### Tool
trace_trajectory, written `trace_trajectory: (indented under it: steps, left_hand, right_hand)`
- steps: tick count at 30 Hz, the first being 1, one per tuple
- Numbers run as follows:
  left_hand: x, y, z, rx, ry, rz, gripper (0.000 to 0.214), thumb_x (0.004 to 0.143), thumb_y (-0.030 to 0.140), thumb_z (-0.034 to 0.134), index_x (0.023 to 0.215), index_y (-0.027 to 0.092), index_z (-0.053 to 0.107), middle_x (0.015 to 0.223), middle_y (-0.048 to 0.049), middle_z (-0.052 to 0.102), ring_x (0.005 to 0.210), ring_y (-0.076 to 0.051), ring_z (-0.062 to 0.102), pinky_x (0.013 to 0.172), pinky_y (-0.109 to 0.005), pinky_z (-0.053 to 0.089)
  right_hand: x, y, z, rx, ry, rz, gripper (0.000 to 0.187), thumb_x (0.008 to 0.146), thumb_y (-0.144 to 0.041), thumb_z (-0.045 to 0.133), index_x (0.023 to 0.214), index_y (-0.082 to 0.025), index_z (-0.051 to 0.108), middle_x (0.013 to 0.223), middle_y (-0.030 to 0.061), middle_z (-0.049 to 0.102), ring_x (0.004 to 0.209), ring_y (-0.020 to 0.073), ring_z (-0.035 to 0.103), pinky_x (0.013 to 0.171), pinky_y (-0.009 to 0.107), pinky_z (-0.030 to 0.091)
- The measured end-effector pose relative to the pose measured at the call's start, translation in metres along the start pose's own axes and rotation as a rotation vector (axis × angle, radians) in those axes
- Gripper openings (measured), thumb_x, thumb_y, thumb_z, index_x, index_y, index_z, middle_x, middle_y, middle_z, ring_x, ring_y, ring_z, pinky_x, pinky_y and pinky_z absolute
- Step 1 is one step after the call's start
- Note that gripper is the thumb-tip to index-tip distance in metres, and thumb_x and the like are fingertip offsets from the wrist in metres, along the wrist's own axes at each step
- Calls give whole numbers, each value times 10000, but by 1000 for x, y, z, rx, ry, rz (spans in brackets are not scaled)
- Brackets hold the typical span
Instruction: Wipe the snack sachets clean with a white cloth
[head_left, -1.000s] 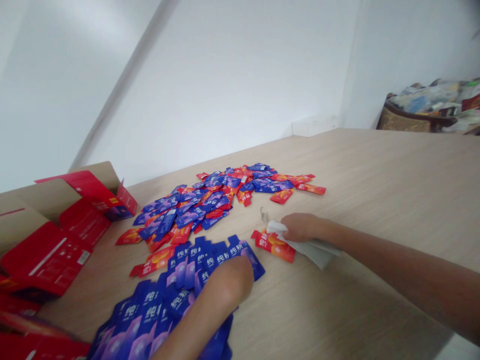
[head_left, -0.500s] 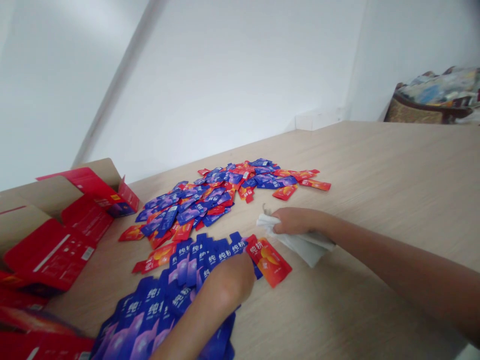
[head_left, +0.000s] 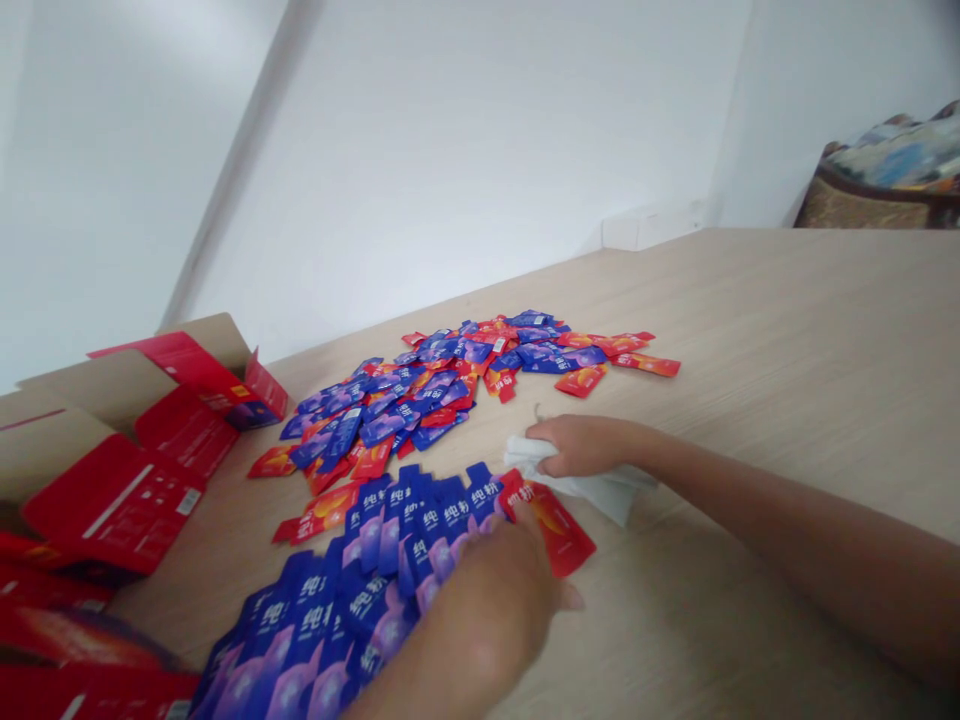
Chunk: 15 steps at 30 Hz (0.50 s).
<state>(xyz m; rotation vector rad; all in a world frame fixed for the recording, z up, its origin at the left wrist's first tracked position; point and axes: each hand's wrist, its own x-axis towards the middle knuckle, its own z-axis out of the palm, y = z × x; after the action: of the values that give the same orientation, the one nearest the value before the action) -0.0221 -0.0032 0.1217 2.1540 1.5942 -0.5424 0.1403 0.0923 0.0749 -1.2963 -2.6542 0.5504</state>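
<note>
A fanned row of blue sachets (head_left: 360, 590) lies on the wooden table (head_left: 750, 380) in front of me. My left hand (head_left: 495, 600) rests flat on its right end, fingers stretched over a red sachet (head_left: 559, 525) at the row's end. My right hand (head_left: 577, 445) is closed on a crumpled white cloth (head_left: 600, 488) just beyond that sachet. Farther back, a loose heap of red and blue sachets (head_left: 450, 380) spreads across the table.
An open cardboard box with red flaps (head_left: 142, 440) stands at the left. Red packaging (head_left: 67, 660) lies at the lower left. A white wall rises behind the table. A basket of mixed items (head_left: 885, 180) sits at the far right.
The red sachet has slid left from beside the cloth to the end of the blue row. My left hand moved onto it; my right hand with the cloth shifted slightly left.
</note>
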Motion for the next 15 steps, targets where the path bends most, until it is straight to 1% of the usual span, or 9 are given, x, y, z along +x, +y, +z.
trace_trajectory:
  steps: [2,3,5,6,7,10,11,13,15]
  left_hand:
    - [10,12,18,15,-7,-67,990,554,342,785,1379,100,295,1319,-233,462,1167,-414,435,921,-485,408]
    - [15,17,28,32,-51,-92,1107,470,340,827,1397,114,266,1385,-242,370,1206,-460,356,960,-542,351]
    - [24,24,46,66,-79,-135,1216,419,405,838,1424,159,198,1456,-237,215,1219,-508,286,975,-622,279]
    - [27,27,54,81,-77,-144,1231,422,464,825,1429,178,177,1461,-242,182,1227,-517,257,975,-646,252]
    - [28,28,60,107,-74,-158,1219,423,465,823,1427,191,189,1465,-235,171,1234,-518,235,980,-650,239]
    - [31,28,71,170,-25,-170,1069,506,403,786,1412,203,255,1463,-227,178,1218,-524,261,962,-664,253]
    - [31,26,73,182,-15,-169,1046,512,389,777,1409,210,269,1461,-228,183,1207,-533,272,942,-682,263]
    - [34,24,78,188,-15,-171,1071,465,371,796,1400,228,293,1454,-236,201,1189,-558,273,895,-721,275]
    - [38,22,83,189,3,-170,1083,434,358,813,1390,246,317,1451,-237,214,1182,-569,270,880,-735,272]
  right_hand:
    - [-2,-6,3,-6,-34,-56,292,712,-319,556,955,-161,592,924,98,658,781,218,597,616,263,389]
    - [-4,-10,5,5,-64,-97,290,709,-317,563,955,-167,592,919,88,660,772,213,599,610,260,386]
    - [-5,-19,14,27,-114,-182,294,711,-310,569,975,-182,594,916,70,663,776,209,604,615,258,386]
    - [-5,-23,20,26,-119,-200,314,715,-313,572,1004,-192,591,921,66,665,789,213,608,626,262,390]
    - [-3,-26,26,14,-107,-191,352,720,-324,576,1051,-203,580,936,67,665,808,222,611,639,268,394]
    - [4,-28,40,-67,-12,-33,448,739,-354,581,1163,-223,517,1000,93,653,871,254,612,661,288,402]
    - [7,-26,42,-97,18,35,444,743,-353,582,1161,-220,511,1010,102,649,887,261,609,664,291,402]
    - [11,-23,41,-144,63,139,383,758,-348,568,1109,-204,520,993,112,647,889,265,605,664,292,400]
    - [12,-21,34,-160,112,144,306,779,-343,540,1044,-191,533,964,107,646,869,258,603,669,296,398]
